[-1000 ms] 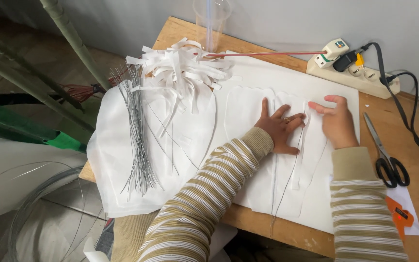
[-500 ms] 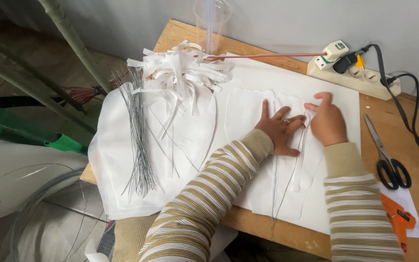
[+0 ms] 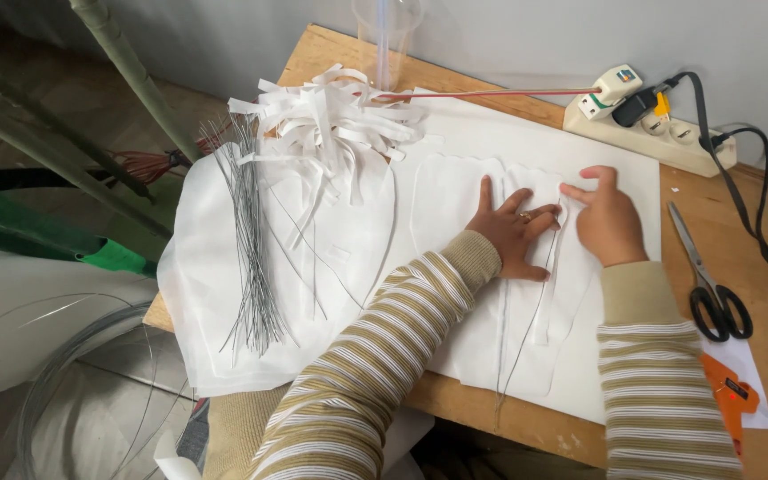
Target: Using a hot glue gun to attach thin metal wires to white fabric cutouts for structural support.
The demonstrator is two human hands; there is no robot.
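Observation:
My left hand [image 3: 516, 231] lies flat with fingers spread on a white petal-shaped fabric piece [image 3: 455, 200] on the wooden table [image 3: 748, 427]. My right hand [image 3: 609, 220] rests just to its right, its fingers pinching at a narrow white strip [image 3: 548, 298] and a thin wire [image 3: 526, 333] that run down the fabric toward me. Both arms wear striped sleeves.
A bundle of cut grey wires [image 3: 251, 258] lies on white fabric at the left, a heap of white strips [image 3: 331, 124] behind it. Black-handled scissors [image 3: 708, 284], an orange glue gun [image 3: 731, 396], a power strip [image 3: 660, 129] and a clear plastic cup [image 3: 386, 36] stand around.
My right hand has shifted a little left, toward my left hand, and now pinches at the strip. My left hand stays pressed flat.

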